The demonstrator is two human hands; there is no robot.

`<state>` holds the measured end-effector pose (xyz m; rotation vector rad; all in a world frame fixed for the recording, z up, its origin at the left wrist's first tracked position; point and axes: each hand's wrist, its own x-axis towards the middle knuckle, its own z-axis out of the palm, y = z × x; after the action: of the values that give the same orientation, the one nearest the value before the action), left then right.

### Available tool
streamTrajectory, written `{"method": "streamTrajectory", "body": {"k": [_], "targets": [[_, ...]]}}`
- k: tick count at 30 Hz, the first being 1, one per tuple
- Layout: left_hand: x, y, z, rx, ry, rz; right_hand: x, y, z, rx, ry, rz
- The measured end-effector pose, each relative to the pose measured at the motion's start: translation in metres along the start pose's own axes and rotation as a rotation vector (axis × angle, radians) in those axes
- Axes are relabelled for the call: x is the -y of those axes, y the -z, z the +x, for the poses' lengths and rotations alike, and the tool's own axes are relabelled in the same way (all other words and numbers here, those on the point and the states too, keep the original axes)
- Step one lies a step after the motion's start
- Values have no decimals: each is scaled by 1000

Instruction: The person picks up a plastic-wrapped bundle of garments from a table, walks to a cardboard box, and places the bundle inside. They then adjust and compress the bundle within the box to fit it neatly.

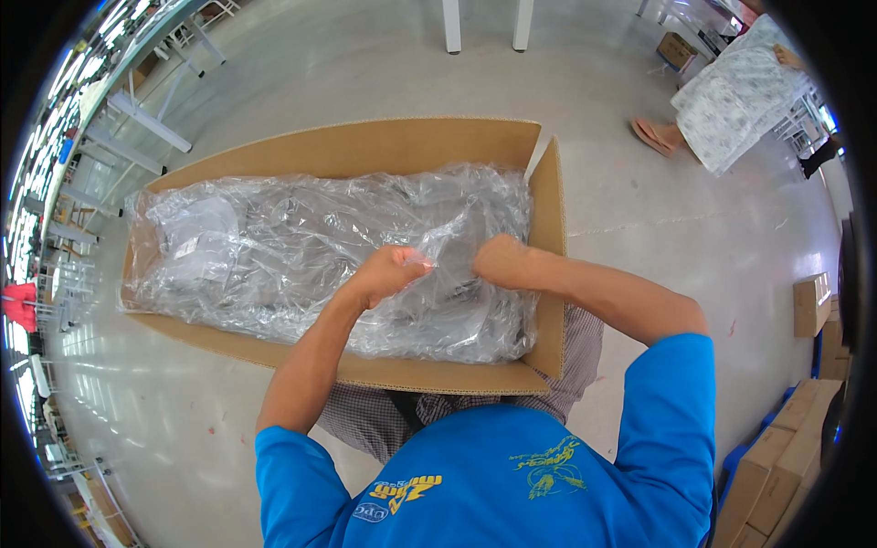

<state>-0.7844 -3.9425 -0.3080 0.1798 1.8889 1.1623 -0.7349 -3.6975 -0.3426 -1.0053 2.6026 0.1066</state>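
Note:
In front of me stands a long cardboard box with its flaps raised. Crumpled clear plastic film covers what lies inside; grey material shows through it, too veiled to name. My left hand pinches a fold of the film between thumb and fingers, right of the box's middle. A short way to its right, near the box's right end, my right hand is curled into a fist over the film. Whether film is caught in that fist is hidden. A white label shows through the film at the left end.
A person in a pale patterned skirt is on the floor at the upper right. Closed cardboard cartons are stacked at the lower right. White table legs stand beyond the box, and a long workbench runs along the left.

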Motion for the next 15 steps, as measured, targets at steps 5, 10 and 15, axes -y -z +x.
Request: {"method": "streamTrajectory", "body": {"k": [5, 10, 15], "targets": [[22, -21, 3, 23, -307, 323, -47, 42, -43, -208, -105, -18], [11, -62, 20, 210, -387, 661, -58, 77, -43, -373, -211, 138], [6, -83, 26, 137, -383, 754, -31, 105, 5, -491, -163, 282]]}}
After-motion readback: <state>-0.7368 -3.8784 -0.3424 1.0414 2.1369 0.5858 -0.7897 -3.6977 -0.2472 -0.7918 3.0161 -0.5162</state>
